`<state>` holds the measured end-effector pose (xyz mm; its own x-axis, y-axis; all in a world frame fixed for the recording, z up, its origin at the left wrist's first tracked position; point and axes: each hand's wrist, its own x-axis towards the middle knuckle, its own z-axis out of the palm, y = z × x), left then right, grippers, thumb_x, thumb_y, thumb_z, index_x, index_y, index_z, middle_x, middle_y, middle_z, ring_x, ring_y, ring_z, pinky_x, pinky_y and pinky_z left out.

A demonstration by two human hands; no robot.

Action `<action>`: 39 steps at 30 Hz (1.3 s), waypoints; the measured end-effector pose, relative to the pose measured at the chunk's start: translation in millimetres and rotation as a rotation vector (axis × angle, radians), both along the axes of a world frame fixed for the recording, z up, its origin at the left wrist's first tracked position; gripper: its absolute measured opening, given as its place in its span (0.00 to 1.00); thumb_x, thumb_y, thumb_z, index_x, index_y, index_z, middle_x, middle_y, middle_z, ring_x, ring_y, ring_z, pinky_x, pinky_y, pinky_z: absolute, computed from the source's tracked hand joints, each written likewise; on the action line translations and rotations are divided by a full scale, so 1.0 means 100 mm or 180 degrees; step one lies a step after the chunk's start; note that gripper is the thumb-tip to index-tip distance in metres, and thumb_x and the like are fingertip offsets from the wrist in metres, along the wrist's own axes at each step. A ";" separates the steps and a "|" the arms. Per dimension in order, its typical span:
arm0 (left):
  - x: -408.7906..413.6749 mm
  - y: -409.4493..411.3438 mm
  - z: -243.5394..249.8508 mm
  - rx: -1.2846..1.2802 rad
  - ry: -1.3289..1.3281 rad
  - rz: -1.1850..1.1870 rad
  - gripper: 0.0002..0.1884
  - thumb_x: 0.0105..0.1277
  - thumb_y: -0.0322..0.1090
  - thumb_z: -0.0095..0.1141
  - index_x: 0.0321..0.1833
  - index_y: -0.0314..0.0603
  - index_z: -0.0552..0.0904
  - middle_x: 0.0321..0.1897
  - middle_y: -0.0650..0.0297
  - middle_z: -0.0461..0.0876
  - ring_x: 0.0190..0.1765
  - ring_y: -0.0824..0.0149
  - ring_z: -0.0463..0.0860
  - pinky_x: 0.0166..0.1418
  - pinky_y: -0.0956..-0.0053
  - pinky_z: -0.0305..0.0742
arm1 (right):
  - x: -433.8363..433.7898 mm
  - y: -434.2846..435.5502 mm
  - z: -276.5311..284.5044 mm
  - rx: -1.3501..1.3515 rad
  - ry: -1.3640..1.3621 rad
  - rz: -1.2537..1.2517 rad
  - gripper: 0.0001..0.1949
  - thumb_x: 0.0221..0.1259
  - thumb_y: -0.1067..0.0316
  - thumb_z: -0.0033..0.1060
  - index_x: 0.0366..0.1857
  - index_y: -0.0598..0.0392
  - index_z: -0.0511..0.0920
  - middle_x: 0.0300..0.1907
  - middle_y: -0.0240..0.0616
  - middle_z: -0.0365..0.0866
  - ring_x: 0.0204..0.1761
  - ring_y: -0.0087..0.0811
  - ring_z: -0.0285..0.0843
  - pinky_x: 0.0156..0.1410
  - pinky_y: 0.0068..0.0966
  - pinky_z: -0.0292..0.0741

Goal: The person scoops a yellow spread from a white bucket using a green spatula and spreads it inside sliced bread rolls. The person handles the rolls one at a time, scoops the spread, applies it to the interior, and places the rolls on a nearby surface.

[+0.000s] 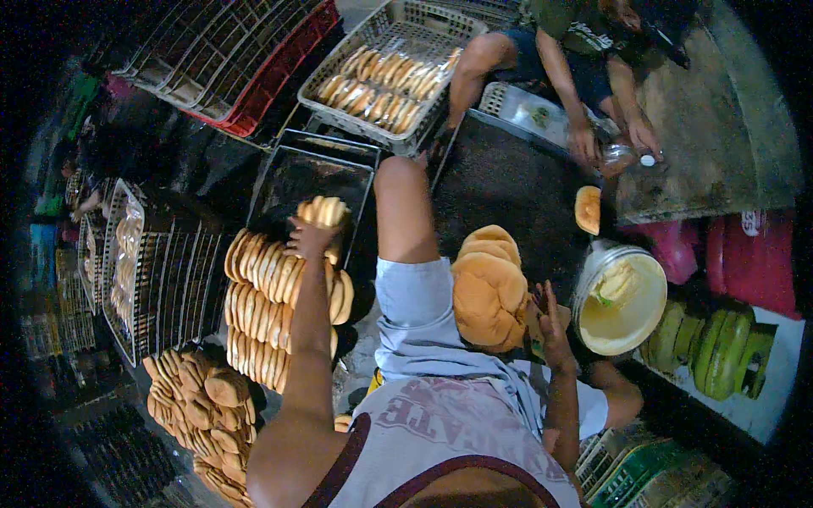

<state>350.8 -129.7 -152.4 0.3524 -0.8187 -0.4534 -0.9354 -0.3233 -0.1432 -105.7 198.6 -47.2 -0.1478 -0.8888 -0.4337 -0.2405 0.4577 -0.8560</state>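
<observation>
My left hand (pixel 311 240) reaches over a metal tray and lies against a short row of flat bread buns (pixel 324 211); whether its fingers grip them is unclear. Just below, packed rows of buns (pixel 263 267) stand on edge. A pile of larger round buns (pixel 489 305) rests by my lap. My right hand (pixel 554 327) is beside that pile, fingers extended, with a dark object partly hidden near the palm. To its right, a tilted tub (pixel 587 298) holds pale yellow spread (pixel 616 286). One single bun (pixel 587 209) lies above the tub.
A plastic crate (pixel 309 95) holds wrapped buns. Heaped brown buns (pixel 203 406) lie at lower left, near a wire-sided crate (pixel 184 286). Another person's hands (pixel 587 146) work over a transparent container (pixel 616 155). Green objects (pixel 718 352) stand at right.
</observation>
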 end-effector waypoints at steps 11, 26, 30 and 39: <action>-0.96 0.28 2.35 -0.3741 0.3836 -0.0704 0.53 0.43 0.49 0.82 0.69 0.35 0.62 0.62 0.49 0.73 0.63 0.54 0.76 0.67 0.59 0.72 | 0.02 -0.05 0.82 -0.0921 -0.1109 -0.0530 0.54 0.59 0.19 0.48 0.77 0.58 0.57 0.70 0.51 0.70 0.70 0.42 0.69 0.72 0.41 0.67; -3.14 2.03 1.95 -0.0742 0.2990 -0.6645 0.39 0.62 0.53 0.61 0.75 0.48 0.66 0.79 0.48 0.56 0.82 0.43 0.49 0.79 0.40 0.51 | -0.61 0.52 -0.16 -0.0743 -0.0925 -0.1625 0.37 0.74 0.38 0.41 0.73 0.62 0.64 0.70 0.52 0.70 0.72 0.42 0.67 0.75 0.35 0.64; -2.86 2.28 1.44 -0.0294 0.2765 -0.6368 0.38 0.63 0.55 0.62 0.72 0.43 0.69 0.78 0.46 0.58 0.82 0.44 0.51 0.80 0.44 0.53 | -0.62 0.61 -0.73 -0.0318 -0.0125 -0.1675 0.33 0.78 0.43 0.39 0.72 0.62 0.66 0.70 0.52 0.70 0.73 0.42 0.66 0.76 0.33 0.63; -1.13 1.40 1.84 -0.2401 0.3196 -0.1521 0.34 0.61 0.35 0.69 0.68 0.32 0.69 0.61 0.45 0.73 0.63 0.44 0.75 0.68 0.55 0.70 | -0.39 0.28 -0.08 -0.0808 0.0493 -0.1582 0.25 0.79 0.55 0.42 0.70 0.63 0.68 0.70 0.50 0.70 0.73 0.43 0.66 0.76 0.35 0.62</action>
<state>238.0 10.7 31.2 -0.2524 -0.9299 0.2676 -0.5724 0.3665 0.7336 -145.0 227.0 -55.7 -0.6190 -0.7698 -0.1559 -0.1805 0.3326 -0.9256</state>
